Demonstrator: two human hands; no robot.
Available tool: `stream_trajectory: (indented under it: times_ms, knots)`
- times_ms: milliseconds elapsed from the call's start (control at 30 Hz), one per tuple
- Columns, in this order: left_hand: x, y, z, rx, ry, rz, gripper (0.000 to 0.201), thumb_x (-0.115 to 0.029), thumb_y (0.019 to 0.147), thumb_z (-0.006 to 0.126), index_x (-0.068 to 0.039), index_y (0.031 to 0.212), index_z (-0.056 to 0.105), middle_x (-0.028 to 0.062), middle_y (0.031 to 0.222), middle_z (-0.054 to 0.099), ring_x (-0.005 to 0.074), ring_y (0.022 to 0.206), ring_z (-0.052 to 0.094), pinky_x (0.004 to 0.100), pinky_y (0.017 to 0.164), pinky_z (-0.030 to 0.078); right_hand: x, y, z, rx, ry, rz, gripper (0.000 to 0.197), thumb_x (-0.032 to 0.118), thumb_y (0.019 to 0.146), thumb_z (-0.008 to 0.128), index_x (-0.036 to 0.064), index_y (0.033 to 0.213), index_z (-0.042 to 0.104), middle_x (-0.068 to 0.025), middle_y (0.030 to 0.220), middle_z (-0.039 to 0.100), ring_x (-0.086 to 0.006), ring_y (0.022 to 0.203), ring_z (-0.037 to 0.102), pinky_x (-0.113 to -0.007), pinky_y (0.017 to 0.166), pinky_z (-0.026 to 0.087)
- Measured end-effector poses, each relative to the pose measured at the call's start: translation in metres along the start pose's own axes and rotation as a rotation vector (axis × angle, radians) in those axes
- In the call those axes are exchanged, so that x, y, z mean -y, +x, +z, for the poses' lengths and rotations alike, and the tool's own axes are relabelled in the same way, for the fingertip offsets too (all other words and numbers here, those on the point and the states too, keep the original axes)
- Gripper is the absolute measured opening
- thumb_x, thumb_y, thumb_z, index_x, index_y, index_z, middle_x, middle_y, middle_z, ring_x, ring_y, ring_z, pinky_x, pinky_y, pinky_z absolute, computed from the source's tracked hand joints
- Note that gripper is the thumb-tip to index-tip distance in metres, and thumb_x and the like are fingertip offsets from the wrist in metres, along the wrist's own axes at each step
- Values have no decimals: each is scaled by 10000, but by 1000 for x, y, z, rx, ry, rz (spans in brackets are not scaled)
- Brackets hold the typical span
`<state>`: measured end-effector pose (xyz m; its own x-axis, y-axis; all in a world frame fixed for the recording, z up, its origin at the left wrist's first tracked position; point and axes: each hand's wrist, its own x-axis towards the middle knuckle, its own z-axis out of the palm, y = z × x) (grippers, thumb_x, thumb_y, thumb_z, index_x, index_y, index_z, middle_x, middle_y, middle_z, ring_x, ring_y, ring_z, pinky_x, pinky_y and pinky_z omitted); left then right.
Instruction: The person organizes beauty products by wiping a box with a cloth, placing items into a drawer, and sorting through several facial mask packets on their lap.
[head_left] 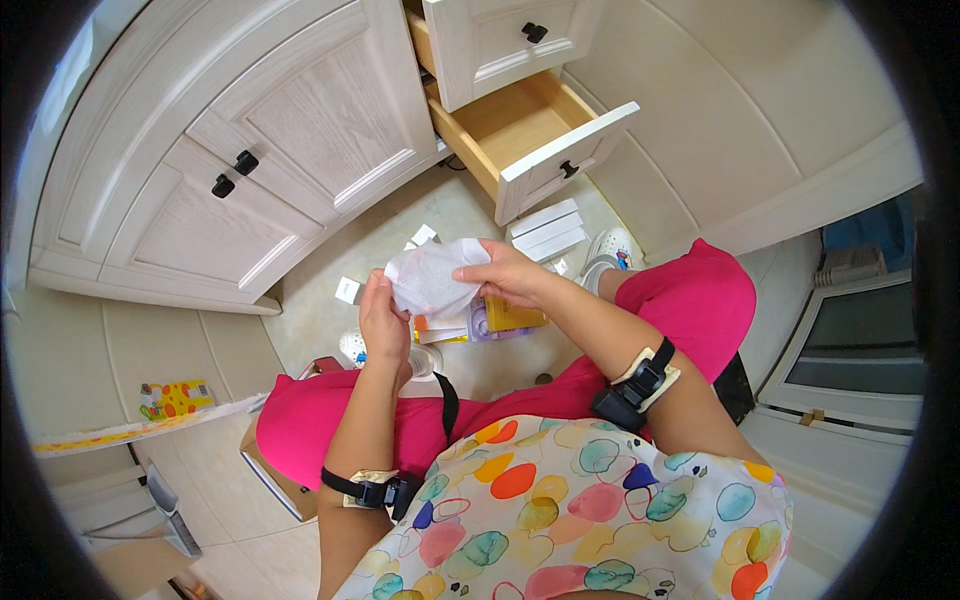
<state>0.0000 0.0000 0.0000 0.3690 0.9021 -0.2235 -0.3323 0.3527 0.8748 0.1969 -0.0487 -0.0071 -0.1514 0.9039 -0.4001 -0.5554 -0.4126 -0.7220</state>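
Observation:
Between my two hands is a thin white wipe (430,276), spread out and slightly see-through. My left hand (384,322) pinches its lower left edge with the fingertips. On the other side, my right hand (508,274) grips the wipe with its thumb on top and the fingers behind. Beneath the hands, partly covered by them, a yellow packet (512,315) and a purple packet (480,322) lie on the floor.
Ahead, an open wooden drawer (525,112) juts out of the white cabinet (310,130). Long white boxes (548,232) lie below it, and a small white box (347,290) lies to the left. My knees in pink trousers (690,305) flank the hands. A cardboard box (280,470) stands at lower left.

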Motion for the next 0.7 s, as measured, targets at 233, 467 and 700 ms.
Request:
stream_trajectory:
  times_ms: [233,467,700]
  knots:
    - [2,-6,4,40,15,44,201,-231,930,343,-83,944,479,-5,862,557,71,745,515,222,619,391,-3,-6,-14,-196,-439,36,417,5,728,632,21,1116,481,-56,939,596,-113,746,578,-222,641,477]
    - [-11,-8,15,-89,-3,49,180,-194,925,331,-85,857,457,-5,772,504,64,696,471,237,616,389,-4,-4,-36,-184,-252,23,394,-51,703,563,2,1089,505,-73,978,592,-145,828,592,-246,682,492]
    - [-14,-2,5,-115,-49,111,192,-199,928,318,-81,907,468,22,864,540,94,786,515,251,657,424,-5,-5,-44,-167,-273,160,316,-51,787,461,-26,1099,502,-130,1054,584,-207,906,607,-331,787,520]
